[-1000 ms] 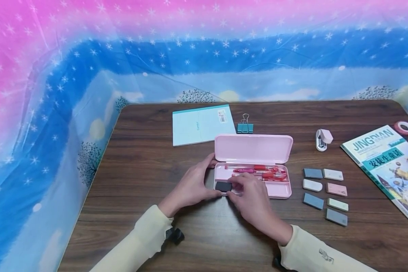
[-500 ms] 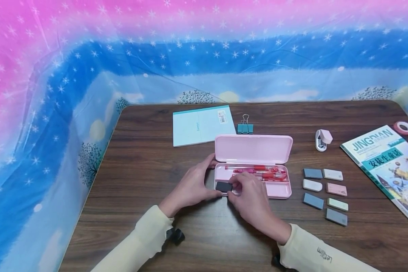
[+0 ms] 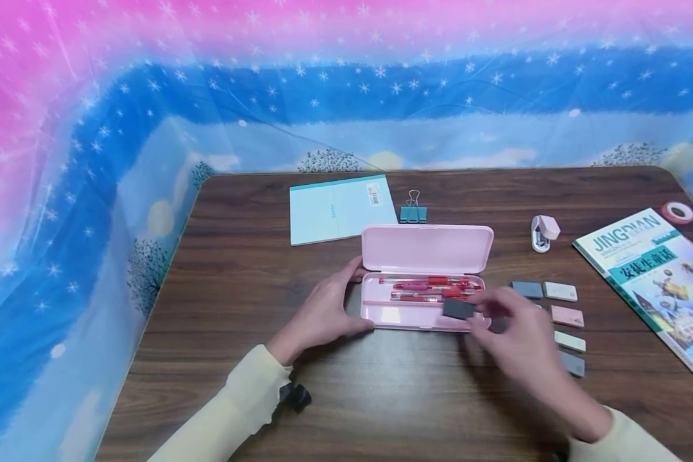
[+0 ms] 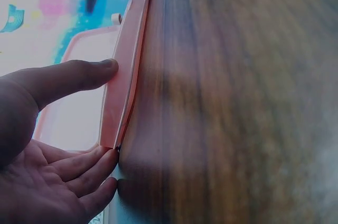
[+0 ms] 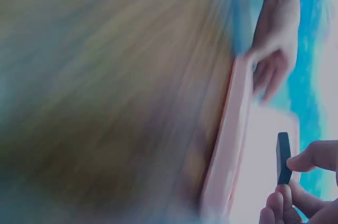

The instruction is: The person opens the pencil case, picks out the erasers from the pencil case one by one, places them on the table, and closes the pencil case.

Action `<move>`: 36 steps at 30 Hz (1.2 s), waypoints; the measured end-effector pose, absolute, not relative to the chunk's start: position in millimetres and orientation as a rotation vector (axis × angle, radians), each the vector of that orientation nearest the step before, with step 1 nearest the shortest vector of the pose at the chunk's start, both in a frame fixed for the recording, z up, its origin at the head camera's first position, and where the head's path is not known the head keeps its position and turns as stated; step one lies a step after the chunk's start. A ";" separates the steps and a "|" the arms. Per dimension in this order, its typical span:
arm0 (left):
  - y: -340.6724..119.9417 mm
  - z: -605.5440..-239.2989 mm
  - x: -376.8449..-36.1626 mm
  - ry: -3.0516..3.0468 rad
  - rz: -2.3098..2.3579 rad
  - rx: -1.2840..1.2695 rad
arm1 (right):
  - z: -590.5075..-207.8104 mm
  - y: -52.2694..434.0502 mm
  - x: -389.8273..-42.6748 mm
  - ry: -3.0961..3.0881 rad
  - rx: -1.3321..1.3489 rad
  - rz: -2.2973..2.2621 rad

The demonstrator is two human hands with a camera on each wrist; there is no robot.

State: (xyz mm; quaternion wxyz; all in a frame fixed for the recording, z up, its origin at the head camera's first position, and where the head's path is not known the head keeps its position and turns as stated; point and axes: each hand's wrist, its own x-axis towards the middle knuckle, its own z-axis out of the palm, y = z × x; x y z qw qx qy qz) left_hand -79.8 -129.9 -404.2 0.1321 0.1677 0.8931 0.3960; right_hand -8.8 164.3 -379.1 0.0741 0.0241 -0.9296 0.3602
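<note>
A pink pencil case (image 3: 427, 249) stands with its lid raised, several red and pink pens (image 3: 433, 284) in its rear compartment. My left hand (image 3: 322, 309) holds the case's left end, thumb at the front corner and fingers round toward the back. In the left wrist view the thumb (image 4: 87, 73) lies on the front wall of the case (image 4: 127, 81). My right hand (image 3: 522, 333) pinches a dark rectangular eraser (image 3: 458, 308) between thumb and fingers, over the right part of the case. The right wrist view shows that eraser (image 5: 283, 158) edge-on.
Right of the case lie several erasers, including a pink one (image 3: 567, 316) and a pale green one (image 3: 570, 341), partly behind the right hand. Behind are a notebook (image 3: 341, 212), a binder clip (image 3: 413, 214) and a small white-and-pink stapler-like item (image 3: 543, 232). A book (image 3: 641, 282) and tape roll (image 3: 678, 212) are farther right.
My right hand has lifted the dark eraser from the case's front-left compartment and moved it right. The left hand stays on the case.
</note>
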 end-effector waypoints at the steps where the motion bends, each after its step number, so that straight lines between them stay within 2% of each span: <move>1: -129.6 -403.7 -80.0 2.592 1.150 0.486 | -379.8 177.4 -4.7 -2.797 0.043 1.039; 6: -128.7 -404.1 -80.0 2.595 1.136 0.464 | -391.8 225.9 17.5 -2.909 -0.124 0.868; 10: -130.6 -403.9 -80.1 2.595 1.135 0.453 | -404.8 240.8 29.5 -2.945 -0.137 0.776; 16: -132.0 -404.5 -80.6 2.592 1.144 0.463 | -413.9 245.3 35.2 -2.959 -0.102 0.689; 36: -129.0 -404.5 -81.4 2.586 1.149 0.482 | -410.3 237.5 39.6 -2.955 -0.081 0.549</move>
